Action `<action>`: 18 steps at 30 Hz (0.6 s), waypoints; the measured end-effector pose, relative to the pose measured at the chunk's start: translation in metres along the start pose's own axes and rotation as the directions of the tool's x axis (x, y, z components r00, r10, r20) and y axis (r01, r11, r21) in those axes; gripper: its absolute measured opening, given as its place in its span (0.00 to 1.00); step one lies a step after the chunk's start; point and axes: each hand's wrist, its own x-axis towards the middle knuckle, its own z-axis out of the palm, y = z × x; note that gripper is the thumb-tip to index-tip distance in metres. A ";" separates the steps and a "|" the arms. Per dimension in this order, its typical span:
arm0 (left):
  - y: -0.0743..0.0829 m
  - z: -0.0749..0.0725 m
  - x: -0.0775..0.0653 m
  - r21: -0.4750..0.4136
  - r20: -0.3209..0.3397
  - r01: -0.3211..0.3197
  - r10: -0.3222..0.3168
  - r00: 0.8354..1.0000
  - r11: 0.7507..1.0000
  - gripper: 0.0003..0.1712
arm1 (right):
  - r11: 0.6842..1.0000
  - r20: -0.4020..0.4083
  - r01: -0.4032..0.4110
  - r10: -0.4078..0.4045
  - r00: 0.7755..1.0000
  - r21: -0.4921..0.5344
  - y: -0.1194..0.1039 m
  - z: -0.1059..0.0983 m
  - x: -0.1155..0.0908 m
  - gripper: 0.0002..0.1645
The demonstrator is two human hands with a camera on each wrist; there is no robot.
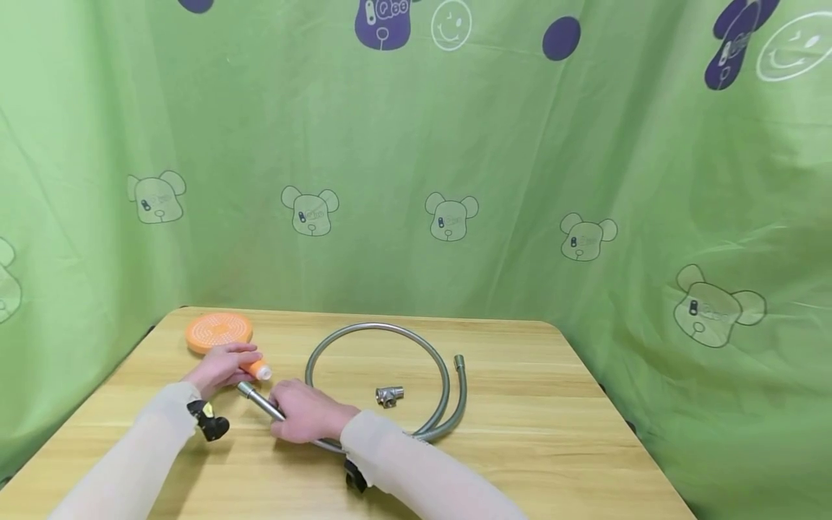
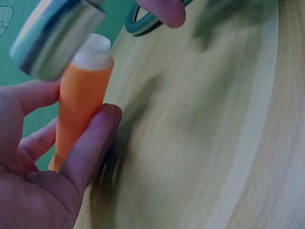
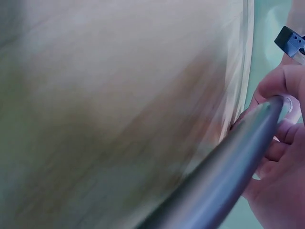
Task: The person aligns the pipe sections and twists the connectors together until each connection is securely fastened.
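An orange shower head [image 1: 219,331] lies face up at the table's left, its handle [image 2: 82,102] gripped between the thumb and fingers of my left hand [image 1: 224,367]. The handle's white threaded end [image 2: 93,51] points toward my right hand. My right hand [image 1: 308,412] grips a grey metal shower hose [image 3: 224,171] a little behind its end. The hose's metal end fitting [image 1: 245,389] is close to the white end and overlaps it in the left wrist view. From my right hand the hose curves round in a large loop on the table.
A small chrome tee fitting [image 1: 389,396] lies inside the hose loop. The hose's other end [image 1: 459,362] rests to the right of the loop. A green printed curtain [image 1: 390,274] surrounds the wooden table [image 1: 552,448] at the back and sides.
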 end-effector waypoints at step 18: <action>0.000 0.000 -0.003 -0.030 0.021 0.030 -0.030 0.999 0.999 0.39 | 0.989 -0.107 -0.105 0.116 0.987 0.107 -0.013 -0.013 -0.001 0.07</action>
